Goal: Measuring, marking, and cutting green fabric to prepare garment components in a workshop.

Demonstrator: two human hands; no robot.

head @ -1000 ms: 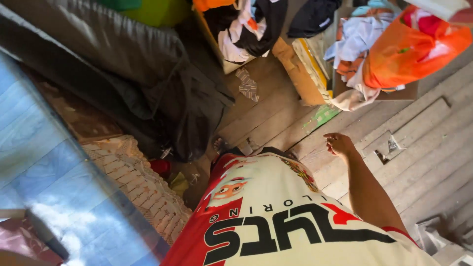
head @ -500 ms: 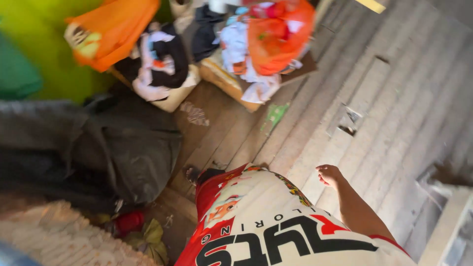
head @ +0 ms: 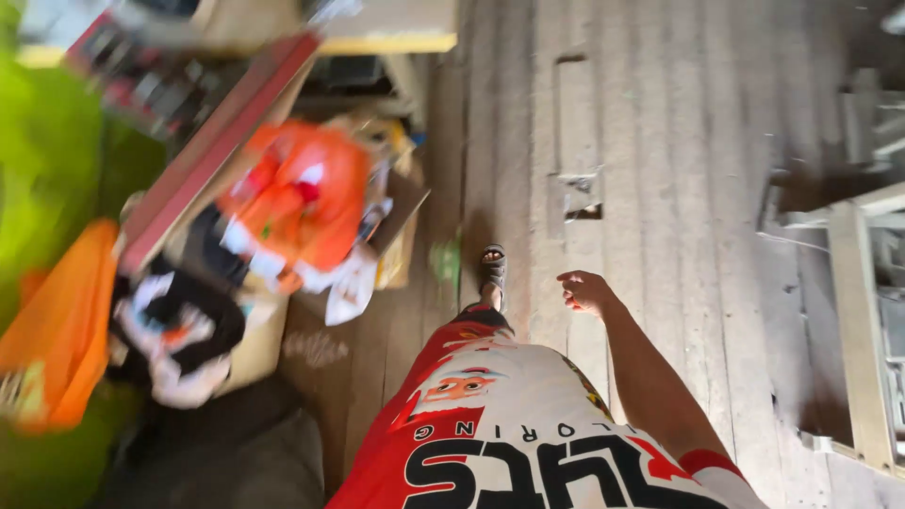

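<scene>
My right hand [head: 584,290] hangs at my side over the wooden plank floor [head: 679,141], fingers loosely curled and holding nothing. My left hand is out of view. Below the camera I see my red and white printed shirt [head: 509,434] and one sandalled foot [head: 493,269] stepping on the planks. A cardboard box [head: 401,250] heaped with orange and white clothes [head: 302,203] stands just left of my foot.
An orange bag [head: 57,330] and a black and white garment [head: 174,335] lie at the left by a green wall [head: 47,151]. A dark cloth bundle [head: 226,462] sits bottom left. A pale wooden frame [head: 858,330] stands at the right. A shelf edge [head: 386,33] is at the top.
The view has swung round as I walk: the clothes boxes moved from the top to the left, more bare plank floor shows ahead, and the wooden frame came in at the right.
</scene>
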